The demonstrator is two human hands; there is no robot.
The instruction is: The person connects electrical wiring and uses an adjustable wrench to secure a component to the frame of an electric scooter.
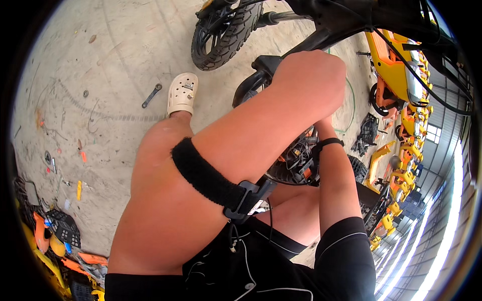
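Observation:
My left hand (314,78) is closed in a fist against the black frame (321,35) of a stripped two-wheeler. Its fingers curl away from view, and whatever they grip is hidden. A black strap with a clipped device (246,198) circles my left arm. Lower down and to the right, my right hand (324,123) shows only in part behind the left forearm, with its fingers hidden. It is nearest to a tangle of dark wires and parts (298,158). The two-wheeler's front wheel (226,37) with knobbly tyre stands at the top.
On the concrete floor lie a wrench (151,95) beside my cream clog (182,93), a yellow piece (79,190) and scattered scraps. Orange and yellow body panels and a black basket (64,228) are heaped at lower left. Several yellow scooters (394,65) line the right side. A black cable (422,83) hangs at upper right.

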